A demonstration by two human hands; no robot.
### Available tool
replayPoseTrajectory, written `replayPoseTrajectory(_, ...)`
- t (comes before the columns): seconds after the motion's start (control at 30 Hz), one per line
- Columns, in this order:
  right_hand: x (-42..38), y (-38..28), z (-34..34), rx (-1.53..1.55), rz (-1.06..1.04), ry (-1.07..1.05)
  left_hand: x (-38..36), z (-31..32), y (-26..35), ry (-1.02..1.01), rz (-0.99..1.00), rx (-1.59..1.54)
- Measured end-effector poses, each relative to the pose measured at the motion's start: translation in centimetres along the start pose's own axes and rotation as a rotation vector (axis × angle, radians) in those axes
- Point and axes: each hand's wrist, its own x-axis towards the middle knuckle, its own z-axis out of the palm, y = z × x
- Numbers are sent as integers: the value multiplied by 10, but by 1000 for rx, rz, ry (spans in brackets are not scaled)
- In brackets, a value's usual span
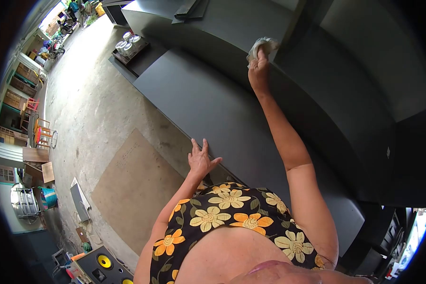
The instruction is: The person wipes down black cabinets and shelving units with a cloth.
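My right hand reaches far forward with its fingers closed on a crumpled whitish cloth. The cloth rests against the raised dark grey ledge of a large piece of furniture, near an upright panel. Below that ledge lies a long, smooth grey board. On the near edge of this board is my left hand, its fingers spread and nothing held in it.
Several glass jars stand in a dark tray beyond the board's far end. Flat dark pieces lie on the ledge. To the left, a brown sheet covers some concrete floor. A speaker with yellow cones stands at lower left.
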Motion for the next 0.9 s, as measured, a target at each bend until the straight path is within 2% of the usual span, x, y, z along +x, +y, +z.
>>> replayPoseTrajectory(0.1,23,16,14,-408,-237,24,5,-27,-7,-241,-2,-79)
replayPoseTrajectory(0.13,29,45,20,-541,-227,-90,3,-35,-10,-232,35,-78)
replayPoseTrajectory(0.23,37,73,39,-921,100,-385,14,-47,-42,-218,173,-182)
replayPoseTrajectory(0.27,44,73,46,-972,145,-394,20,-59,-51,-215,205,-248)
replayPoseTrajectory(0.37,69,76,68,-928,245,-396,44,-93,-71,-235,188,-414)
replayPoseTrajectory(0.47,92,96,111,-969,146,-430,85,-128,-86,-154,259,-507)
replayPoseTrajectory(0.57,105,98,145,-783,90,-482,136,-153,-91,-100,352,-589)
replayPoseTrajectory(0.63,107,74,147,-667,143,-484,164,-171,-82,-71,435,-646)
replayPoseTrajectory(0.7,103,51,140,-596,188,-465,195,-193,-70,38,557,-620)
replayPoseTrajectory(0.77,91,43,127,-644,-19,-228,232,-201,-53,300,756,-583)
replayPoseTrajectory(0.83,83,-3,100,-595,-152,-70,265,-219,-30,418,886,-557)
replayPoseTrajectory(0.9,69,-35,56,-429,-288,181,289,-236,0,524,886,-524)
